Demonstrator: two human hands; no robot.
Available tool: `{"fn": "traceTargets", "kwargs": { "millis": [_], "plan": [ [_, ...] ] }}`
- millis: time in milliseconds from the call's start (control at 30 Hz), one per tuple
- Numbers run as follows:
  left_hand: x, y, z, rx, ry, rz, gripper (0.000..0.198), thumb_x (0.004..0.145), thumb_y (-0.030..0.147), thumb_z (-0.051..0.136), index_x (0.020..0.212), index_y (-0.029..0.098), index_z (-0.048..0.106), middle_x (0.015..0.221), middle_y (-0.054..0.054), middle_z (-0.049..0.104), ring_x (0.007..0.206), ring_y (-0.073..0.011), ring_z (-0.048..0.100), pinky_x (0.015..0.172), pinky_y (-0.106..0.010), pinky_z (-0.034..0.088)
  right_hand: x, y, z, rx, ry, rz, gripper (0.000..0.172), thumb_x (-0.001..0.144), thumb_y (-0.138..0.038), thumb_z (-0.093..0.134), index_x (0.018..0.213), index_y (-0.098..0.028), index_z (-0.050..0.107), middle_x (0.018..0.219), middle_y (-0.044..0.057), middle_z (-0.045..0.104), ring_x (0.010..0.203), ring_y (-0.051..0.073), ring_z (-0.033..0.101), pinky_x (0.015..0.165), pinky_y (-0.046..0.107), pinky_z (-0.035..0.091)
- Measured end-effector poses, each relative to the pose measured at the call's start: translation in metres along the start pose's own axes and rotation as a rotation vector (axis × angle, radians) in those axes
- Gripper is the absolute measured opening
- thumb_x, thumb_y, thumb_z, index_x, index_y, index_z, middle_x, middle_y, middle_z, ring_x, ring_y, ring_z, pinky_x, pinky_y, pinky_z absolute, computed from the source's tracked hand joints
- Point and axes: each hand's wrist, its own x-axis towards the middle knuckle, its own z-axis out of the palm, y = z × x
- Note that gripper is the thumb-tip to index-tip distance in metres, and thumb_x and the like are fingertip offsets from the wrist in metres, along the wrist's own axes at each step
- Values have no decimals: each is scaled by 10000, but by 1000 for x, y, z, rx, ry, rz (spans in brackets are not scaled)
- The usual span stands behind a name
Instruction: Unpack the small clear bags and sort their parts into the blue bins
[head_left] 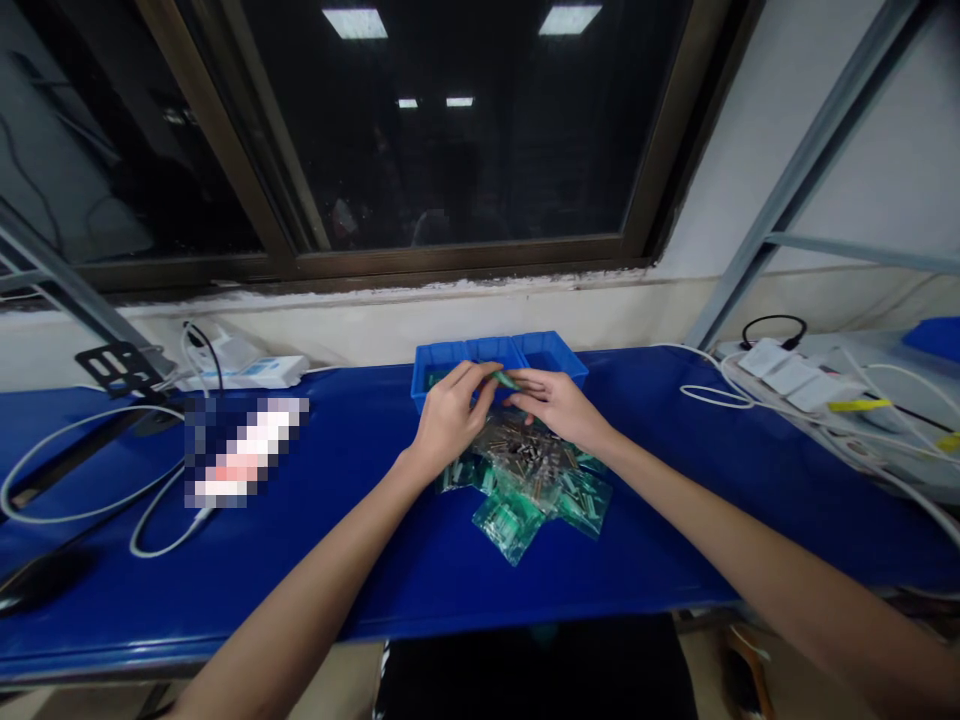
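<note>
Between the fingertips of both hands is a small green packet (507, 381), slim and partly covered by the fingers. My left hand (452, 412) pinches its left end, with thumb and fingers close together. From the other side, my right hand (562, 405) has its fingers closed on the packet's right part. Just below them lies a pile of clear and green plastic bags (510, 520) with small metal pins or connector-like parts (525, 448) heaped on top. Right behind the hands stands a blue divided bin (551, 352); some green pieces show in its left compartment.
A blue-covered table (300, 560) runs under a dark window (465, 150). On the left are a pixelated device (247, 455), a white cable (142, 545), a power strip (277, 372) and a black mouse-like object (45, 580). White adapters (780, 370) with cables stand at right.
</note>
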Motion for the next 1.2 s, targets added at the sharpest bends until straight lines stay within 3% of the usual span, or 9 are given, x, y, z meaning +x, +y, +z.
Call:
{"fn": "traceTargets", "kwargs": {
  "millis": [233, 433, 633, 800, 900, 1067, 1133, 1200],
  "plan": [
    [3, -13, -8, 216, 152, 8, 182, 977, 249, 501, 1026, 214, 673, 990, -71, 564, 920, -184, 563, 750, -319, 490, -1, -6, -1, -4, 33, 4, 394, 871, -359, 613, 1252, -265, 576, 1182, 107, 674, 994, 258, 670, 557, 305, 564],
    [5, -31, -27, 335, 249, -37, 185, 976, 228, 482, 1043, 240, 654, 907, -48, 599, 902, -197, 562, 818, -338, 466, -2, -8, -2, -101, 12, 10, 222, 888, -320, 566, 1072, -210, 622, 934, 98, 709, 859, 225, 682, 525, 281, 523],
    [2, -49, -23, 418, 108, -114, 203, 902, 170, 501, 962, 194, 694, 926, -79, 605, 867, -231, 561, 783, -371, 482, -4, -10, -2, -189, -17, 2, 146, 885, -292, 553, 950, -220, 663, 866, 78, 705, 804, 206, 671, 535, 295, 506],
    [3, -43, -18, 326, 54, -167, 218, 866, 148, 504, 958, 168, 701, 940, -82, 613, 872, -231, 591, 794, -364, 497, -4, -14, -3, -261, -40, -15, 143, 886, -278, 549, 925, -221, 674, 835, 69, 706, 743, 190, 660, 570, 308, 487],
    [4, -39, -23, 317, 79, -210, 254, 877, 125, 474, 1015, 176, 681, 980, -81, 595, 842, -207, 592, 739, -327, 498, -5, -23, -10, -327, -163, -31, 129, 867, -259, 566, 878, -206, 682, 786, 54, 697, 705, 169, 636, 628, 309, 478],
    [7, -37, -29, 252, 139, -235, 261, 873, 94, 452, 1002, 175, 663, 966, -66, 581, 778, -164, 582, 693, -291, 483, -8, -35, -27, -564, -521, -1, 118, 814, -287, 650, 798, -180, 697, 777, 54, 698, 703, 163, 607, 618, 288, 436],
    [6, -31, -25, 187, 73, -170, 250, 882, 105, 446, 1009, 169, 652, 938, -60, 595, 789, -161, 585, 690, -285, 480, -8, -35, -29, -624, -563, 11, 86, 803, -247, 651, 779, -178, 696, 784, 56, 697, 709, 163, 606, 623, 285, 432],
    [5, -22, -18, 126, -74, -73, 243, 914, 142, 432, 1037, 169, 640, 910, -51, 612, 789, -159, 587, 706, -289, 482, -8, -34, -28, -679, -550, 14, 55, 782, -209, 655, 763, -175, 694, 790, 57, 690, 711, 163, 603, 629, 285, 430]
  ]
}}
